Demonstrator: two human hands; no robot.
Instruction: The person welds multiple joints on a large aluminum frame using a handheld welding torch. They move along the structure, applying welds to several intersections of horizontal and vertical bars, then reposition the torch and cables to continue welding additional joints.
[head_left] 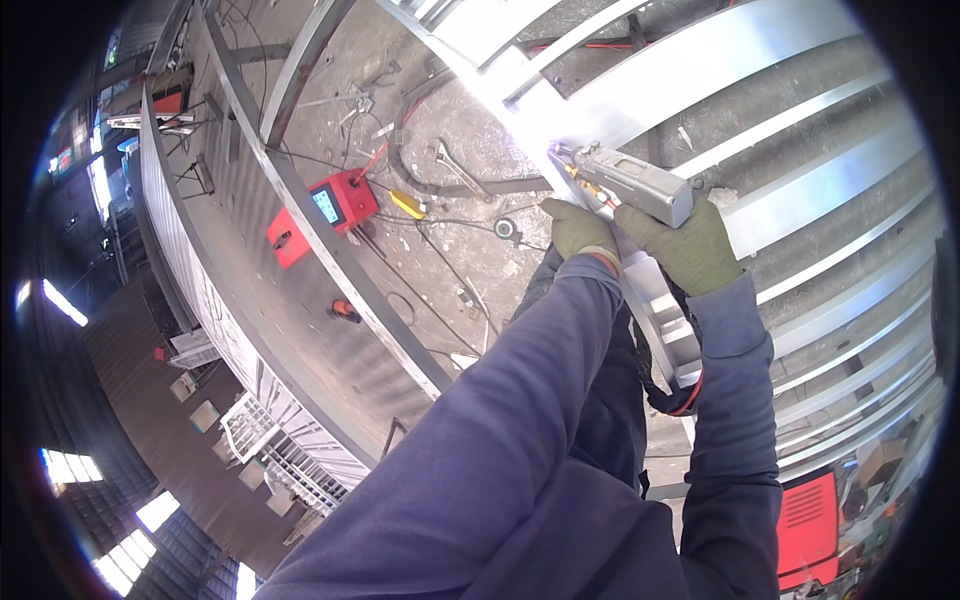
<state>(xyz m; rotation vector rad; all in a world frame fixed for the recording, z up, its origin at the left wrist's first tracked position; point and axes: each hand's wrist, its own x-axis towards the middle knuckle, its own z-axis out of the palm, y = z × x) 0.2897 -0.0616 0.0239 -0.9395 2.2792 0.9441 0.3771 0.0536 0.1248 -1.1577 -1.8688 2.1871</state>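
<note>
A bright bluish-white glare (553,150) burns on a silver metal frame (640,285), right at the front end of a welding gun with a grey boxy body (640,185). My right hand (690,245), in an olive-green glove, is closed round the rear of that gun. Close beside it, on the frame's left rail, my left hand (583,230) wears a matching glove. Its fingers are curled in by the gun's front, and what they grip is hidden. Brass-coloured fittings (590,188) show between the gun and the left hand. A black and red cable hangs below the right hand.
Wide and narrow silver slats (800,225) fill the right side. On the floor lie an adjustable wrench (462,170), a yellow tool (408,205), a tape roll (506,228) and cables. A red machine with a screen (325,208) stands left, behind a long metal beam (340,300). Another red machine (808,530) is lower right.
</note>
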